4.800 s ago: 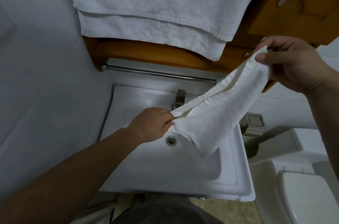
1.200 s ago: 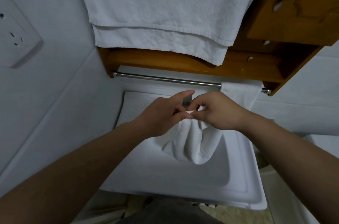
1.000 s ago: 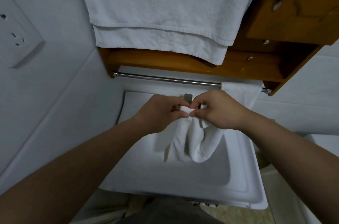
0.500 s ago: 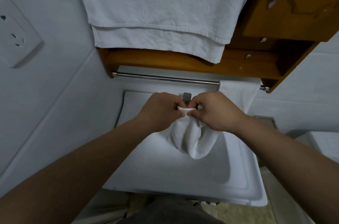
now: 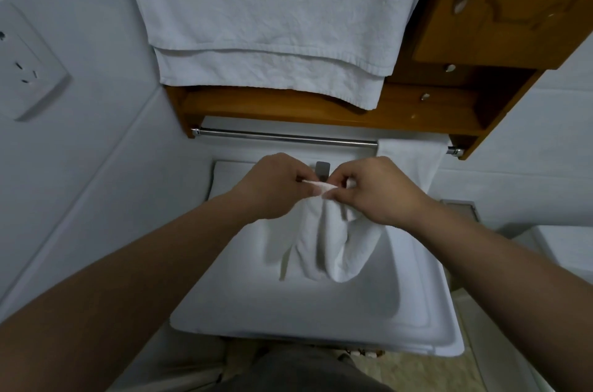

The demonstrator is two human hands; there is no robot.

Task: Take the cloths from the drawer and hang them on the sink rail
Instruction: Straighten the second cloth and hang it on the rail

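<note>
White walls close round a white sink (image 5: 321, 324) with a steel rail (image 5: 282, 137) under a wooden shelf (image 5: 288, 109); one cloth (image 5: 414, 160) hangs at the rail's right end. Over the basin, the left hand (image 5: 272, 186) and right hand (image 5: 378, 189) pinch the top edge of a second cloth (image 5: 333, 244); it droops in folds into the sink.
</note>
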